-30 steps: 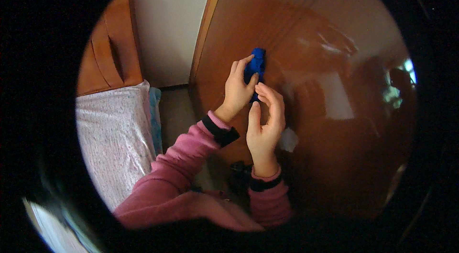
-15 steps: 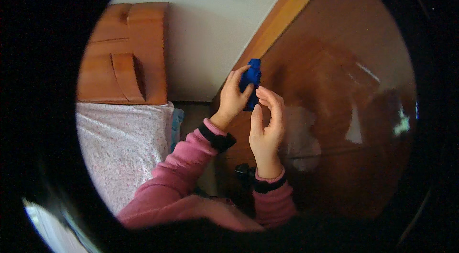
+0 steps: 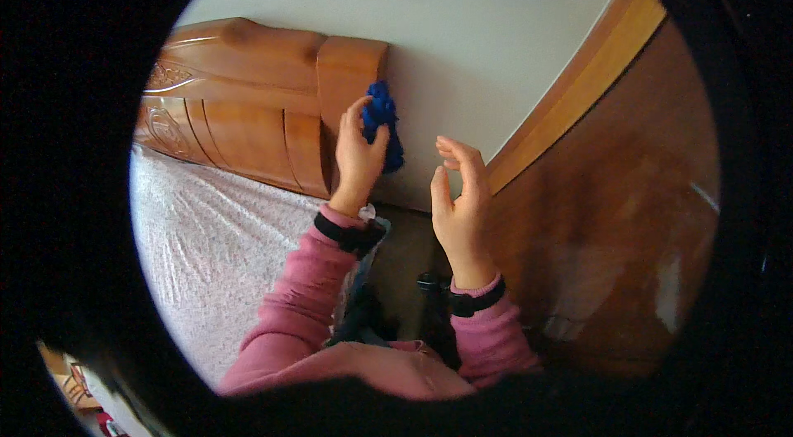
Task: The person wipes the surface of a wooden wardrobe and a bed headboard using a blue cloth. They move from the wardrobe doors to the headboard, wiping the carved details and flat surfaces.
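Note:
My left hand [image 3: 357, 154] is closed around a bunched, deep-blue cloth [image 3: 381, 119], held up in front of the wooden headboard's right end and the pale wall. Thumb and fingers grip its left side, and the cloth hangs down past the thumb. To the right, apart from the cloth, my right hand [image 3: 462, 210] is raised with nothing in it. Its fingers curve loosely, with a gap between thumb and fingertips. Both forearms wear pink sleeves with a black band at the wrist.
On the left, a bed with a pale patterned sheet [image 3: 219, 226] meets the carved wooden headboard [image 3: 248, 65]. A glossy reddish-brown wooden surface [image 3: 595, 214] with a lighter wooden edge strip [image 3: 578, 82] fills the right. A small black object [image 3: 427, 282] lies beside my right wrist.
The view has swung left, bringing more headboard and bed into sight. My left hand has moved leftward with the blue cloth, and the right hand is now farther from it.

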`<state>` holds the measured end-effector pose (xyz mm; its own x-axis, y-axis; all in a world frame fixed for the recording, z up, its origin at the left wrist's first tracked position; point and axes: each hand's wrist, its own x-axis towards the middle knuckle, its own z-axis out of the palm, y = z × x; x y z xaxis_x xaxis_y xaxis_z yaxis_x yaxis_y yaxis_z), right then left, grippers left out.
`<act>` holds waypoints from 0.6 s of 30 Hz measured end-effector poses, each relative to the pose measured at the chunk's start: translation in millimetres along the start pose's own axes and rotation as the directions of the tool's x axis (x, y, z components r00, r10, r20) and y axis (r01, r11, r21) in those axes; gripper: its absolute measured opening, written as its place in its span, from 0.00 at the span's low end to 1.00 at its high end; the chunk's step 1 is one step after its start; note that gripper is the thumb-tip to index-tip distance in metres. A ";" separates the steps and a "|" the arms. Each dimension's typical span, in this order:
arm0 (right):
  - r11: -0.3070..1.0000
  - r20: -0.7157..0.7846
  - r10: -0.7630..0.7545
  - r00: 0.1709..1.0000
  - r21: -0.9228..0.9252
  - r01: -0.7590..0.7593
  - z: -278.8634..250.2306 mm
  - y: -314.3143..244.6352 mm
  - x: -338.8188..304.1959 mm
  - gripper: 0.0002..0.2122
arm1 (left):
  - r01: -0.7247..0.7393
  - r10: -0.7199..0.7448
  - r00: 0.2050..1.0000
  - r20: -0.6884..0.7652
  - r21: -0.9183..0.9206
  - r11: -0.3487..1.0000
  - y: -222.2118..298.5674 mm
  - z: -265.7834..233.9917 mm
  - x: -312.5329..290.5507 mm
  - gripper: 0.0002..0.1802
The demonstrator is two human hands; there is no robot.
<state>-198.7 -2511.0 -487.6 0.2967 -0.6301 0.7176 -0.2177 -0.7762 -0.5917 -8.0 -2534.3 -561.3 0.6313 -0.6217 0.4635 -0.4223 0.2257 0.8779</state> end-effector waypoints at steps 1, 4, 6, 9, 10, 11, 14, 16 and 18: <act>1.000 -0.014 -0.005 1.000 0.003 0.006 1.4 4.7 5.7 0.19 | -0.027 0.028 0.999 -0.020 0.078 0.997 -1.6 -6.4 14.0 0.31; 1.000 -0.069 -0.016 0.997 0.011 0.017 2.8 26.2 18.0 0.19 | -0.066 0.093 0.990 -0.102 0.240 0.969 -5.0 -9.7 53.0 0.27; 1.000 -0.032 -0.006 0.999 -0.004 0.006 14.3 43.8 46.6 0.19 | -0.078 0.119 0.984 -0.130 0.283 0.956 -6.4 -10.3 92.7 0.26; 1.000 -0.031 -0.027 0.999 -0.005 0.027 31.8 67.4 73.5 0.18 | -0.241 0.285 0.956 -0.063 0.383 0.892 -7.9 -15.7 134.0 0.26; 0.999 -0.034 -0.038 0.999 -0.008 0.038 35.0 74.1 76.8 0.18 | -0.311 0.346 0.938 -0.001 0.434 0.845 -7.3 -17.3 142.0 0.26; 0.999 -0.007 0.031 0.999 -0.031 -0.031 41.5 79.7 80.5 0.18 | -0.409 0.451 0.892 0.024 0.464 0.786 -9.5 -19.5 147.4 0.26; 0.994 -0.122 -0.104 0.987 0.027 0.108 39.7 77.9 56.7 0.18 | -0.516 0.502 0.840 0.204 0.583 0.628 -10.5 -23.8 137.3 0.30; 1.000 -0.067 -0.023 0.997 0.012 0.024 51.8 83.2 62.3 0.18 | -0.527 0.480 0.839 0.258 0.608 0.594 -12.6 -23.8 137.4 0.30; 0.999 -0.020 -0.031 0.999 -0.009 0.031 70.3 92.2 83.9 0.17 | -0.541 0.495 0.830 0.258 0.593 0.597 -15.6 -22.6 143.1 0.29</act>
<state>-128.4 -2634.1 -507.8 0.2849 -0.6059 0.7428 -0.2167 -0.7955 -0.5659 103.6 -2609.9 -506.0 0.1469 -0.5980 0.7880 -0.9790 0.0263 0.2024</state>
